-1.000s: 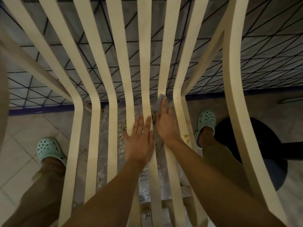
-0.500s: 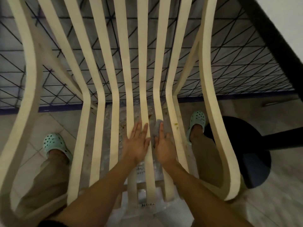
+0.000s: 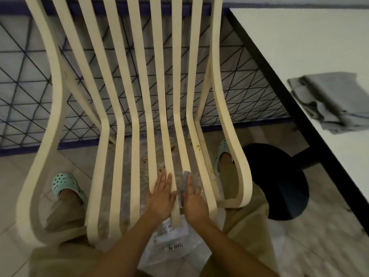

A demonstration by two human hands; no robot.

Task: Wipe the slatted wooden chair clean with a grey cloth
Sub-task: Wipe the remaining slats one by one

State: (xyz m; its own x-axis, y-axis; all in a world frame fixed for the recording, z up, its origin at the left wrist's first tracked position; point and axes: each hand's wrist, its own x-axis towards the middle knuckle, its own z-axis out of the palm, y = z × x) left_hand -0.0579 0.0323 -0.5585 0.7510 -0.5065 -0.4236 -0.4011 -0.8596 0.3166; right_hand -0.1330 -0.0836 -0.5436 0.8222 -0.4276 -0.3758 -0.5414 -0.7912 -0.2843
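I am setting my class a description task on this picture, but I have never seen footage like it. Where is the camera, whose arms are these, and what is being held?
No machine here: a person wears a wide-angle camera on the head, so you look down along their arms. They stand over a slatted wooden chair, with mint clogs showing through its frame. The left hand lies flat on one slat. The right hand presses a grey cloth onto a neighbouring slat with straight fingers; only a bit of cloth shows beyond the hand. Brownish stains mark slats further up. A clear plastic sheet lies on the floor beneath. At right, a white table carries folded grey cloths.
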